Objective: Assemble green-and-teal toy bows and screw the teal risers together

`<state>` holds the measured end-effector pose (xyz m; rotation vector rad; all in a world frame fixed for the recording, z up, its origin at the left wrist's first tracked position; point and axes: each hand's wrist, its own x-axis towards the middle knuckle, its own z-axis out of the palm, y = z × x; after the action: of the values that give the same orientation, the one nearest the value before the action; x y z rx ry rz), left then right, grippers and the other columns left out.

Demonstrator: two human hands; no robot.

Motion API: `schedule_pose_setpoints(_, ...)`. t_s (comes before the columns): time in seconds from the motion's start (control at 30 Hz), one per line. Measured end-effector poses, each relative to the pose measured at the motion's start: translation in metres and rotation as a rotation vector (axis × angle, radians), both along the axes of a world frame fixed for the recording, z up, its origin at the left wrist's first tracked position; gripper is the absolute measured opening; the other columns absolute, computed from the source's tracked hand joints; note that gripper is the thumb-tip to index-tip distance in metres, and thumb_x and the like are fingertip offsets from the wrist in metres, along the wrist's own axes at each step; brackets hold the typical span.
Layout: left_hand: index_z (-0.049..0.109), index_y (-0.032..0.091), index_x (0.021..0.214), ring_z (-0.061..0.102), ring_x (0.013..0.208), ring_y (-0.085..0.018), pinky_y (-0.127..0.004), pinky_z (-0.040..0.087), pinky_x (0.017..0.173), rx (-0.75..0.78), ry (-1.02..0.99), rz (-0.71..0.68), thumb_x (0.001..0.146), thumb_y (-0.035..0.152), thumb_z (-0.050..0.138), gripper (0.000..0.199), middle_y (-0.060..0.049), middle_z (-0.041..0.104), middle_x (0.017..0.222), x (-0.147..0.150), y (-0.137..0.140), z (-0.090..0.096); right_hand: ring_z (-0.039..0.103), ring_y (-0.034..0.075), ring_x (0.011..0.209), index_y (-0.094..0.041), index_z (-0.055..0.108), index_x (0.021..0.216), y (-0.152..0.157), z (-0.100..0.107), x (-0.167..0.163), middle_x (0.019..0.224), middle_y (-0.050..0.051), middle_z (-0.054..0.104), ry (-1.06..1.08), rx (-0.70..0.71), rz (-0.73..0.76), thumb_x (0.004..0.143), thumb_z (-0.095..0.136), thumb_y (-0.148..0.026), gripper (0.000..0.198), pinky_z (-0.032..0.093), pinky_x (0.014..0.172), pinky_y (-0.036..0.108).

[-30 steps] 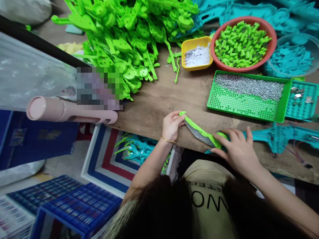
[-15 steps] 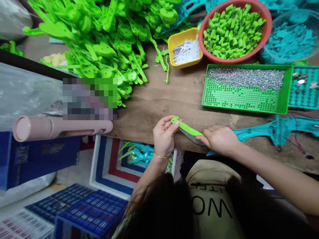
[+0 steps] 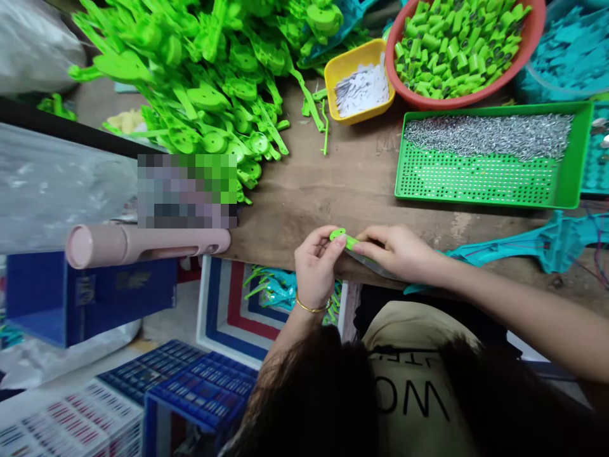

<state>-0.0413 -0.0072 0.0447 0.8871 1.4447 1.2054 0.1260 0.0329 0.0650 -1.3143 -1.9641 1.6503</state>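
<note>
the scene is viewed by one camera worn on the head, from above the near side of the brown wooden table (image 3: 304, 190); it is faced forward and steeply down. the green rectangular perforated plastic tray (image 3: 480, 181) is looked into from above, at close range. left of the tray and nearer the wearer, the left hand (image 3: 314, 263) and the right hand (image 3: 397, 252) are framed. nearer than the tray, dark hair (image 3: 328, 393) and the beige lettered shirt (image 3: 409, 324) are included. beyond the tray, the round red plastic bowl (image 3: 442, 100) is cut by the frame.
</note>
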Motion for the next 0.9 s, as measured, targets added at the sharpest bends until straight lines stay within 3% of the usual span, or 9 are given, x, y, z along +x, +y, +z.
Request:
schedule_pose_setpoints(0.13,0.073,0.019,0.089,0.062,0.068,-0.008,-0.017,0.050,0.065,0.014,0.056,-0.038,0.075,0.031,0.079,0.019,0.000,0.070,0.077,-0.005,-0.003,0.002,0.064,0.015,0.079,-0.019,0.071,0.096,0.002,-0.001,0.005,0.092,0.003,0.074,0.029,-0.088,-0.007,0.093,0.050,-0.044,0.033,0.043,0.068,0.026)
schedule_pose_setpoints(0.23,0.072,0.020,0.093,0.063,0.071,-0.008,-0.017,0.051,0.067,0.042,0.072,-0.037,0.075,0.031,0.080,0.021,0.000,0.071,0.082,-0.011,-0.001,0.002,0.066,0.021,0.090,-0.020,0.069,0.109,-0.004,-0.003,0.033,0.104,0.008,0.074,-0.117,0.064,0.154,0.089,0.054,-0.053,0.042,0.045,0.076,0.031)
schedule_pose_setpoints(0.33,0.071,0.023,0.095,0.064,0.076,-0.009,-0.019,0.053,0.071,0.103,-0.061,-0.021,0.073,0.036,0.081,0.028,0.000,0.069,0.086,-0.007,-0.002,-0.003,0.066,0.024,0.093,-0.020,0.068,0.110,-0.016,-0.005,0.060,0.103,0.010,0.073,-0.264,0.216,0.281,0.092,0.052,-0.048,0.037,0.046,0.078,0.034)
schedule_pose_setpoints(0.43,0.069,0.024,0.100,0.066,0.080,-0.013,-0.025,0.055,0.075,0.043,-0.221,-0.264,0.068,0.037,0.085,0.039,-0.001,0.069,0.090,0.010,-0.011,-0.013,0.066,0.024,0.094,-0.020,0.067,0.108,-0.028,-0.007,0.069,0.100,0.008,0.072,-0.268,0.275,0.315,0.095,0.047,-0.038,0.030,0.046,0.081,0.036)
schedule_pose_setpoints(0.53,0.071,0.019,0.090,0.066,0.084,-0.015,-0.027,0.055,0.078,0.041,-0.103,-0.398,0.069,0.029,0.084,0.027,-0.003,0.069,0.089,0.030,-0.023,-0.021,0.065,0.024,0.093,-0.017,0.067,0.106,-0.034,-0.007,0.067,0.096,0.008,0.071,-0.247,0.301,0.296,0.095,0.048,-0.037,0.030,0.045,0.083,0.038)
schedule_pose_setpoints(0.67,0.070,0.018,0.081,0.065,0.080,-0.015,-0.028,0.054,0.075,0.156,0.021,-0.340,0.072,0.026,0.081,0.017,-0.003,0.068,0.082,0.043,-0.031,-0.022,0.063,0.021,0.086,-0.017,0.068,0.100,-0.034,-0.008,0.063,0.088,0.006,0.069,-0.211,0.289,0.273,0.094,0.050,-0.035,0.027,0.043,0.081,0.036)
schedule_pose_setpoints(0.8,0.070,0.019,0.083,0.064,0.079,-0.013,-0.027,0.053,0.075,0.188,0.015,-0.338,0.073,0.022,0.079,0.015,-0.002,0.067,0.083,0.039,-0.029,-0.019,0.062,0.019,0.085,-0.018,0.068,0.096,-0.033,-0.006,0.064,0.088,0.005,0.069,-0.187,0.283,0.285,0.095,0.050,-0.036,0.025,0.041,0.081,0.034)
schedule_pose_setpoints(0.9,0.070,0.019,0.085,0.065,0.082,-0.014,-0.028,0.053,0.077,0.195,0.043,-0.396,0.072,0.020,0.080,0.017,-0.002,0.067,0.085,0.030,-0.026,-0.017,0.062,0.022,0.090,-0.018,0.066,0.106,-0.031,0.000,0.070,0.094,0.007,0.069,-0.290,0.363,0.312,0.092,0.054,-0.039,0.028,0.040,0.083,0.036)
